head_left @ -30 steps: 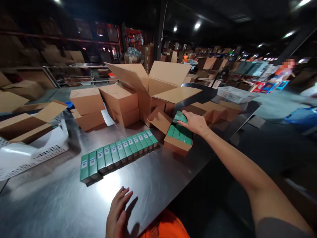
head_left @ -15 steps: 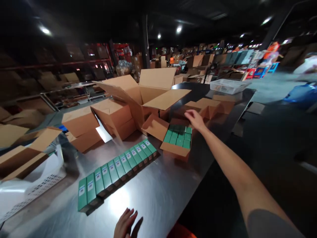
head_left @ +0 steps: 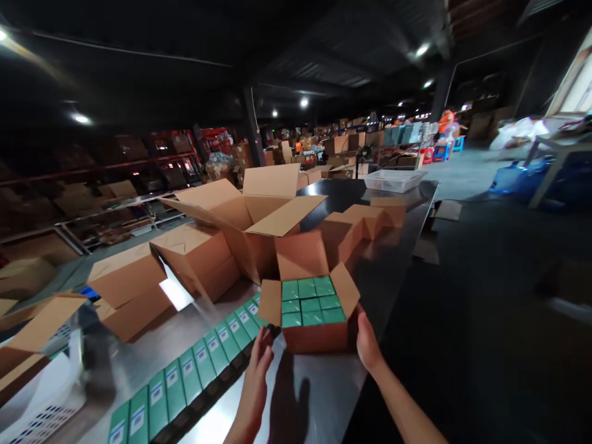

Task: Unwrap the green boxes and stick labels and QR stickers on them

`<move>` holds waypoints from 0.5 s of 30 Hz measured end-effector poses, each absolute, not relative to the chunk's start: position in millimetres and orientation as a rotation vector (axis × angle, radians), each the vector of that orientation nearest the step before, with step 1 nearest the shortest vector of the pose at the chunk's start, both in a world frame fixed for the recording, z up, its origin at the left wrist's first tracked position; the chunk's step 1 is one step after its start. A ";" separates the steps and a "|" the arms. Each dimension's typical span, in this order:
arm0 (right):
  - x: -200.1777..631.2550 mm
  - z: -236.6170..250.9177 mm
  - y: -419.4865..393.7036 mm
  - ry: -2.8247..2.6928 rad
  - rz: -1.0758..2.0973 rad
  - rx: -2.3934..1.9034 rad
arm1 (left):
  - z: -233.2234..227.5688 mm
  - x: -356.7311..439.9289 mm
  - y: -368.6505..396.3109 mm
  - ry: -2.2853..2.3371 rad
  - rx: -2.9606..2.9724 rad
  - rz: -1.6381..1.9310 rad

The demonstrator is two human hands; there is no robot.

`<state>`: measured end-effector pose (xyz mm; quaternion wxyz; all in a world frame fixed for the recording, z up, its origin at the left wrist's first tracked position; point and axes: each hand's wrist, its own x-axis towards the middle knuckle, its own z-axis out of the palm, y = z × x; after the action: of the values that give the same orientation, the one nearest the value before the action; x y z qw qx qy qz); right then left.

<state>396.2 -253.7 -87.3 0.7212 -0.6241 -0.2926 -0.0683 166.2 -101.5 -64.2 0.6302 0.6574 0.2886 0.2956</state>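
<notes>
Nearest, the left hand (head_left: 256,370) rises over the steel table (head_left: 335,394), its palm turned inward, holding nothing, with fingers loosely extended just below a small open carton's left flap. Opposite, the right hand (head_left: 367,342) is beside the right flap, its fingertips partly lost against the cardboard; whether it grips or merely touches cannot be told. Between and just beyond them sits that small open carton (head_left: 314,340), flaps raised, with glossy green boxes (head_left: 311,302) showing in three rows of three. Left of it, a slanting row of labelled green boxes (head_left: 189,373) runs across the tabletop. A perforated white basket (head_left: 50,416) occupies the lower left corner. Behind the row are closed brown cartons (head_left: 203,256), a white sheet (head_left: 176,290) and a large open carton (head_left: 240,243). Folded cardboard (head_left: 346,237) stands to the right, then a white plastic basket (head_left: 393,180) near the table's far end. Farther off are blue water jugs (head_left: 506,179), and someone in orange (head_left: 446,123) beside stools (head_left: 441,152).
</notes>
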 end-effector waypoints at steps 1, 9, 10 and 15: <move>381.6 -88.8 -265.1 -0.673 -0.153 -1.396 | -59.3 175.1 -101.4 0.622 1.501 0.708; 361.1 -51.7 -266.1 -0.695 -0.150 -1.431 | -57.4 206.8 -105.6 0.598 1.432 1.076; 364.6 -48.1 -262.0 -0.677 -0.142 -1.412 | -58.1 205.2 -105.1 0.604 1.406 1.082; 394.1 -16.3 -252.3 -0.663 0.027 -1.286 | -49.8 199.1 -102.8 0.611 1.513 0.991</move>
<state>394.1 -252.3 -16.3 0.7494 -0.5885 -0.3032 0.0123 199.1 -102.8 -49.8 0.5781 0.6466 0.2610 0.4238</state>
